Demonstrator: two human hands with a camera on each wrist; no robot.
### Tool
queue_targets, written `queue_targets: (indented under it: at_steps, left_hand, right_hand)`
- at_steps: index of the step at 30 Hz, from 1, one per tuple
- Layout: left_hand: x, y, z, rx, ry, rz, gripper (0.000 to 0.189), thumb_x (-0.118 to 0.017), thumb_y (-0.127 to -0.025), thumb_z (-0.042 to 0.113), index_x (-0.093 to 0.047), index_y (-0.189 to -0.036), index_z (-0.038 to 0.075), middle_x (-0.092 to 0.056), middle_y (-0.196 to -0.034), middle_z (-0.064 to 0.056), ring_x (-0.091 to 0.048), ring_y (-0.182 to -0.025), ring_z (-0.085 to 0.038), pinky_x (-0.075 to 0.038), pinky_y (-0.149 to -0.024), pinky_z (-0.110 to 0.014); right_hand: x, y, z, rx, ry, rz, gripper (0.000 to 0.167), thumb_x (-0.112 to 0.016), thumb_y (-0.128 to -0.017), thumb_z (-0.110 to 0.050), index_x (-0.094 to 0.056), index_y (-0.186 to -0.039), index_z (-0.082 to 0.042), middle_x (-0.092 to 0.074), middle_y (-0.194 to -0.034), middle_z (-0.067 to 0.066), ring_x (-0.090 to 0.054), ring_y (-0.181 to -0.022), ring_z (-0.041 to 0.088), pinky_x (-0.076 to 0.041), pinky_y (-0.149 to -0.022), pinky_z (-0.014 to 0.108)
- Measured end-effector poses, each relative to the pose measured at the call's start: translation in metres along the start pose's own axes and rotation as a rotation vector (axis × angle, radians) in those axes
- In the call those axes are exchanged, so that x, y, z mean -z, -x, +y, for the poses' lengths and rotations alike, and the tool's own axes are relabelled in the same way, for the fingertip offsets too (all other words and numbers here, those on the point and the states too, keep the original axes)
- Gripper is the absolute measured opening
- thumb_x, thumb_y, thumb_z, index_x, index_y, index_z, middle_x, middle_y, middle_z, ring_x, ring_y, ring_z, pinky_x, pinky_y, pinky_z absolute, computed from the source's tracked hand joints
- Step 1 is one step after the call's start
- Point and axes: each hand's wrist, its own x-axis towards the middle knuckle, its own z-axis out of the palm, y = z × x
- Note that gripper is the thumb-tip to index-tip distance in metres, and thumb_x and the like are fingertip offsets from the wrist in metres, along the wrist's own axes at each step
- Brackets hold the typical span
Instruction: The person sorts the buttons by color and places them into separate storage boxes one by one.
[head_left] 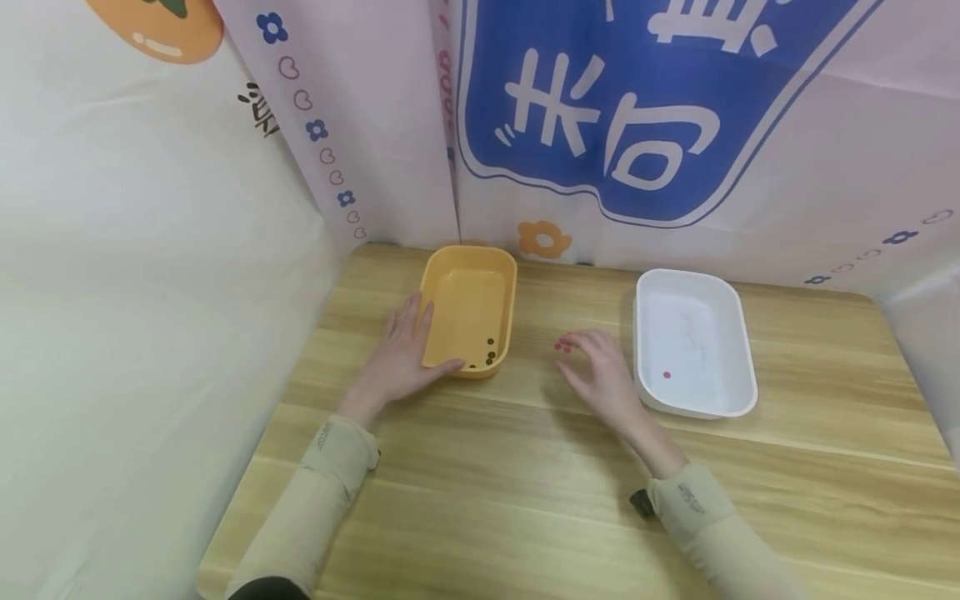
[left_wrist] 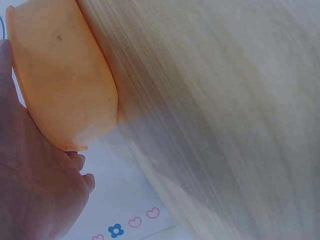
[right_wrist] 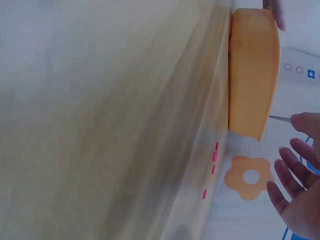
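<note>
My left hand (head_left: pixel 399 360) rests on a yellow-orange plastic tray (head_left: pixel 468 300), fingers stretched along its left rim and thumb at the near rim. In the left wrist view, that hand lies along the side of the tray (left_wrist: pixel 70 85). Several small dark discs (head_left: pixel 491 356) lie in the tray's near right corner. Over the table between two trays, my right hand (head_left: pixel 606 379) hovers with fingers and thumb apart, its fingertips overlapping small pink discs (head_left: pixel 567 349). The right wrist view shows several pink discs (right_wrist: pixel 215 157) on the tabletop, below the right hand (right_wrist: pixel 305 190), whose fingers hold nothing.
A white tray (head_left: pixel 693 346) stands right of my right hand, with one pink disc (head_left: pixel 667 375) inside. The wooden table (head_left: pixel 495 492) runs back to a printed cloth (head_left: pixel 375 108) behind both trays. A small dark object (head_left: pixel 642 502) shows beside the right sleeve.
</note>
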Motion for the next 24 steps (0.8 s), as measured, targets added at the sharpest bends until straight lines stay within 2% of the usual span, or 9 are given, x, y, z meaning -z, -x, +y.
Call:
queue_targets:
  at_steps: [6,11,15,17,20,24]
  left_hand:
    - [-0.002,-0.001,-0.001,0.002,-0.001,0.007,0.126,-0.050,-0.097,0.089,-0.002,-0.177,0.004,0.015,-0.185,-0.019,0.000,-0.174,-0.043,-0.006,-0.143,-0.061]
    - [-0.002,-0.001,-0.002,0.002,0.001,0.012,0.125,-0.052,-0.097,0.087,-0.004,-0.177,0.004,0.014,-0.185,-0.020,-0.001,-0.174,-0.042,-0.006,-0.143,-0.061]
    - [-0.002,0.000,-0.002,0.003,0.006,0.012,0.124,-0.052,-0.097,0.087,-0.005,-0.177,0.004,0.014,-0.185,-0.020,-0.001,-0.174,-0.042,-0.006,-0.143,-0.061]
    - [-0.002,0.000,-0.003,0.004,0.004,0.011,0.124,-0.051,-0.097,0.087,-0.005,-0.177,0.004,0.015,-0.185,-0.019,-0.001,-0.174,-0.043,-0.007,-0.143,-0.061]
    - [-0.003,0.000,-0.003,0.007,0.003,0.005,0.125,-0.050,-0.096,0.090,-0.004,-0.177,0.006,0.016,-0.185,-0.017,-0.001,-0.174,-0.043,-0.006,-0.143,-0.061]
    - [-0.003,0.000,-0.003,0.009,0.008,-0.005,0.126,-0.049,-0.096,0.091,-0.002,-0.177,0.007,0.019,-0.185,-0.015,0.001,-0.174,-0.043,-0.003,-0.143,-0.062]
  right_hand:
    - [-0.001,-0.008,0.002,-0.057,0.090,-0.068,0.034,-0.082,-0.096,-0.008,-0.072,-0.126,0.004,-0.077,-0.124,0.021,-0.066,-0.124,0.042,-0.047,-0.120,0.064]
    - [-0.009,-0.016,0.007,-0.132,0.266,-0.144,0.030,-0.077,-0.102,-0.019,-0.070,-0.123,0.001,-0.076,-0.120,0.020,-0.068,-0.119,0.041,-0.054,-0.109,0.062]
    - [-0.018,-0.022,0.017,-0.156,0.394,-0.170,0.038,-0.077,-0.103,-0.027,-0.066,-0.126,0.001,-0.075,-0.121,0.022,-0.070,-0.116,0.044,-0.058,-0.098,0.059]
    - [-0.021,-0.024,0.022,-0.177,0.402,-0.169,0.043,-0.078,-0.102,-0.027,-0.064,-0.128,0.004,-0.075,-0.120,0.024,-0.070,-0.113,0.045,-0.058,-0.094,0.059]
    - [-0.024,-0.028,0.026,-0.225,0.363,-0.156,0.047,-0.080,-0.100,-0.022,-0.063,-0.132,0.007,-0.075,-0.119,0.027,-0.071,-0.111,0.047,-0.057,-0.096,0.066]
    - [-0.025,-0.034,0.033,-0.322,0.294,-0.159,0.043,-0.078,-0.102,-0.020,-0.064,-0.132,0.009,-0.074,-0.118,0.028,-0.070,-0.110,0.047,-0.056,-0.100,0.068]
